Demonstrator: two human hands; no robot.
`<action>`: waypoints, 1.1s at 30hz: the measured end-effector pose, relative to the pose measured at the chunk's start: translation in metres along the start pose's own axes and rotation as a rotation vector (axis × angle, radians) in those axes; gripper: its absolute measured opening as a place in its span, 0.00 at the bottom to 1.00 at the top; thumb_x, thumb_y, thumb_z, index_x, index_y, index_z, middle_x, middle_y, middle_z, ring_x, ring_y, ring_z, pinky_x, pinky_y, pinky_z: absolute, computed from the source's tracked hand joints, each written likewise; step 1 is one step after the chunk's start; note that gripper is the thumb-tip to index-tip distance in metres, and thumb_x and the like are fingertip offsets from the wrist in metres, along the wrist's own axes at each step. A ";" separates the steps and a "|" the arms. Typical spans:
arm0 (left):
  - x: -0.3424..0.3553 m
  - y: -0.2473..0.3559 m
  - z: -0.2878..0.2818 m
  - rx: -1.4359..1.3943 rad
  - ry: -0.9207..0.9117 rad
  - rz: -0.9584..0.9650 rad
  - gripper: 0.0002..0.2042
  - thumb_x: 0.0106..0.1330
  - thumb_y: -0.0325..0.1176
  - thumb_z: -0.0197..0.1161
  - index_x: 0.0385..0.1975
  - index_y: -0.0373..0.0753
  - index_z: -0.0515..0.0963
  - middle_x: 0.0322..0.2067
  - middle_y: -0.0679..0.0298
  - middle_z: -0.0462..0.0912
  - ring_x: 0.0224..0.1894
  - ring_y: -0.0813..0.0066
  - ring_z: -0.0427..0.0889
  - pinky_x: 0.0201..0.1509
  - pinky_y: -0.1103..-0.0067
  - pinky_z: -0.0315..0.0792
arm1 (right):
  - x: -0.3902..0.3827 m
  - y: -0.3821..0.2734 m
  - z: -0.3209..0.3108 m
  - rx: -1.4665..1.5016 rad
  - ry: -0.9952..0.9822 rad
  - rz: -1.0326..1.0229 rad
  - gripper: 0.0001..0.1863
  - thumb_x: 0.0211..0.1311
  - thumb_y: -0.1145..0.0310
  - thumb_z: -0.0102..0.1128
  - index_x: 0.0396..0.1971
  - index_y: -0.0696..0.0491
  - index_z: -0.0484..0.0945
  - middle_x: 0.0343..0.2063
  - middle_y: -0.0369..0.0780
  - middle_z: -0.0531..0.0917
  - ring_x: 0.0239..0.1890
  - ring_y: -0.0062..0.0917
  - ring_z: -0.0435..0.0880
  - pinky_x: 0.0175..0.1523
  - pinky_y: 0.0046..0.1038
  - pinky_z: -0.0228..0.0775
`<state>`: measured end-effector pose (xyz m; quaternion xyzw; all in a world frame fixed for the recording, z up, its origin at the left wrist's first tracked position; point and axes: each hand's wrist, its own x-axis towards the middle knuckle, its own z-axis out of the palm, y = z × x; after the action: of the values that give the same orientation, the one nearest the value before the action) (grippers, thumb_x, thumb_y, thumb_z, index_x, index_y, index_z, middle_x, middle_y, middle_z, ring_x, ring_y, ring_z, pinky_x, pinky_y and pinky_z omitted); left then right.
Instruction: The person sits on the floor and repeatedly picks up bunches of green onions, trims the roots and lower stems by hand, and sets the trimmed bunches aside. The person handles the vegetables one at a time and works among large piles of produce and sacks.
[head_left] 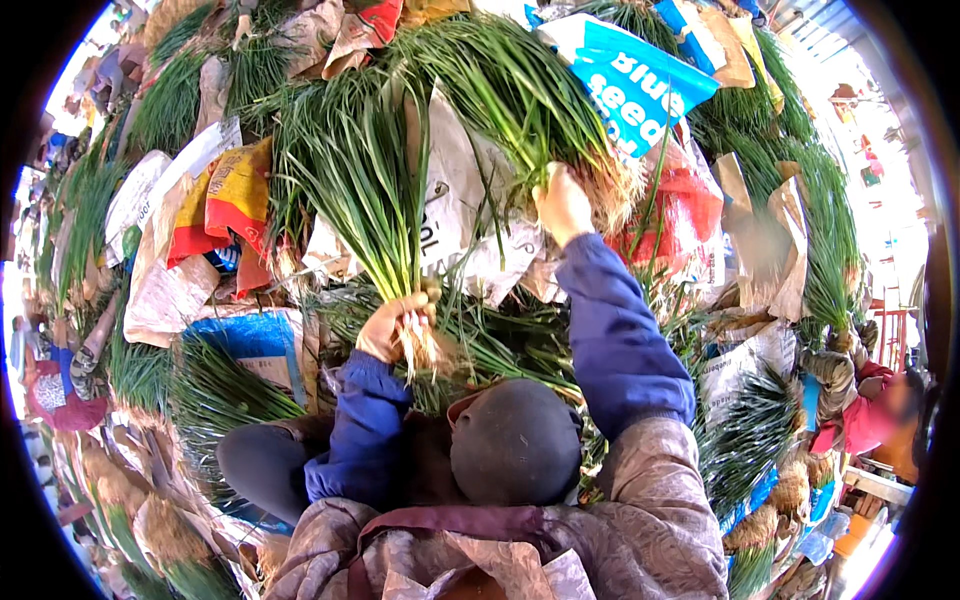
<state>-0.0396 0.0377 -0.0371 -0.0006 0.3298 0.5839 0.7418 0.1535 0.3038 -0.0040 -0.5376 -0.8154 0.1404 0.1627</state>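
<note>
My left hand (395, 325) is closed round the white lower stems of a bunch of long green leafy plants (365, 200), whose leaves fan upward and whose pale roots hang below my fingers. Higher and to the right, my right hand (560, 200) grips a bigger bundle (510, 110) at its stems, with tan roots (610, 190) on its right side. Between the two bunches lies a white printed sack (460, 190). Loose green leaves (505, 335) are strewn below them, above my knee.
Bundled greens (240, 390) and paper and plastic sacks surround me, including a blue-and-white one (610, 70), a yellow-and-red one (230, 190) and red plastic (675, 210). A co-worker in red (855, 410) is at the far right; another person (70, 395) is at the far left.
</note>
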 end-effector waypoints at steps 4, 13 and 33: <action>-0.016 -0.005 0.013 -0.083 -0.050 0.079 0.16 0.58 0.22 0.59 0.48 0.36 0.71 0.41 0.59 0.76 0.43 0.65 0.79 0.45 0.72 0.79 | -0.027 -0.002 0.008 0.292 -0.013 -0.476 0.10 0.64 0.67 0.49 0.42 0.50 0.76 0.34 0.44 0.82 0.37 0.37 0.82 0.41 0.35 0.74; -0.024 0.012 0.041 0.144 -0.105 0.212 0.16 0.59 0.26 0.60 0.47 0.38 0.69 0.33 0.60 0.77 0.30 0.70 0.78 0.36 0.72 0.76 | 0.040 0.050 -0.028 -0.232 -0.141 -0.199 0.15 0.56 0.61 0.57 0.43 0.50 0.73 0.29 0.49 0.82 0.35 0.46 0.82 0.37 0.41 0.73; -0.010 -0.002 -0.027 -0.205 -0.087 0.140 0.10 0.63 0.26 0.56 0.44 0.40 0.72 0.35 0.64 0.77 0.31 0.73 0.78 0.38 0.73 0.76 | -0.054 0.018 -0.024 1.320 -0.211 0.034 0.23 0.66 0.73 0.53 0.60 0.57 0.64 0.46 0.38 0.78 0.41 0.20 0.78 0.47 0.21 0.72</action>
<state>-0.0522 0.0178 -0.0535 -0.0281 0.2351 0.6646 0.7087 0.1987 0.2619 0.0047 -0.3213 -0.5615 0.6642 0.3746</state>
